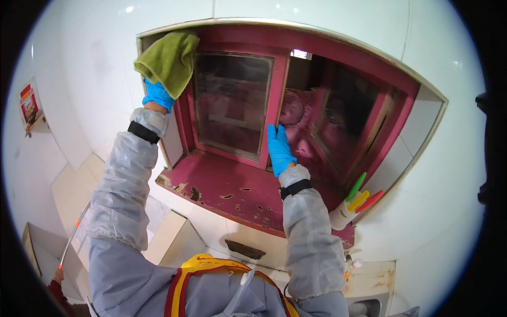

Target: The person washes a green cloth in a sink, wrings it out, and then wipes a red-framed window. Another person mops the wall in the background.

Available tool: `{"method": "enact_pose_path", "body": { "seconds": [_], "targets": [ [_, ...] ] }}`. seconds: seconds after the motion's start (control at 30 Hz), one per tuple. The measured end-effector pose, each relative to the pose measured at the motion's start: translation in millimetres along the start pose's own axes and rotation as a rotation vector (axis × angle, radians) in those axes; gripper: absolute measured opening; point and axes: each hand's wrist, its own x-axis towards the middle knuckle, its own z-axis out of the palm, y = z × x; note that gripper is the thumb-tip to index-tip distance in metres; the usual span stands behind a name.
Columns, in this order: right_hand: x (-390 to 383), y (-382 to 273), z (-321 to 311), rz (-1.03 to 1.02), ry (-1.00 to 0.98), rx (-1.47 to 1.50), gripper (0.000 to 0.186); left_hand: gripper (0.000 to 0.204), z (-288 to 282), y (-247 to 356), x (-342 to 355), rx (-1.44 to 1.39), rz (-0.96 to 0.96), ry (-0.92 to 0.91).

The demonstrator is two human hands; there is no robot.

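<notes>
My left hand (158, 96), gloved in blue, holds a bunched green cloth (168, 55) against the upper-left corner of the tiled window recess. The maroon window frame (348, 45) has two glazed sashes. My blue-gloved right hand (280, 148) grips the inner upright edge of the left sash (232, 105), at about its lower half. The right sash (351, 111) stands at an angle, with an opening between the two. Mottled pink shapes show behind, too unclear to make out. The maroon sill (222, 195) below has flaked paint.
A white holder (343, 216) with green, yellow and red handles stands on the sill's right. A sink (364, 309) is at lower right. Another person's hand (58, 276) holds a thin pole (71, 243) at lower left. A red card (29, 103) is on the left wall.
</notes>
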Motion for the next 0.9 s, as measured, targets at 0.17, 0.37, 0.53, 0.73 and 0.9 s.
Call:
{"method": "enact_pose_path", "body": {
  "seconds": [0.17,0.37,0.53,0.73,0.9],
  "targets": [
    [4.6,18.5,0.3,-0.040,-0.042,0.043,0.061,0.045,20.3,64.0,48.6,-0.194,0.097,-0.066],
    [13.8,38.4,12.5,-0.136,0.032,0.013,0.054,0.035,41.6,236.7,109.4,-0.764,0.225,0.084],
    [-37.8,24.2,-30.5,0.057,-0.156,-0.526,0.030,0.036,47.4,317.5,130.1,-1.255,0.056,0.026],
    [-3.7,6.2,-8.8,-0.073,-0.081,0.090,0.050,0.029,43.4,212.8,83.7,-1.317,-0.211,-0.117],
    [0.7,6.3,1.9,0.008,0.024,0.012,0.055,0.024,34.7,39.2,31.4,-0.167,-0.059,-0.012]
  ]
}}
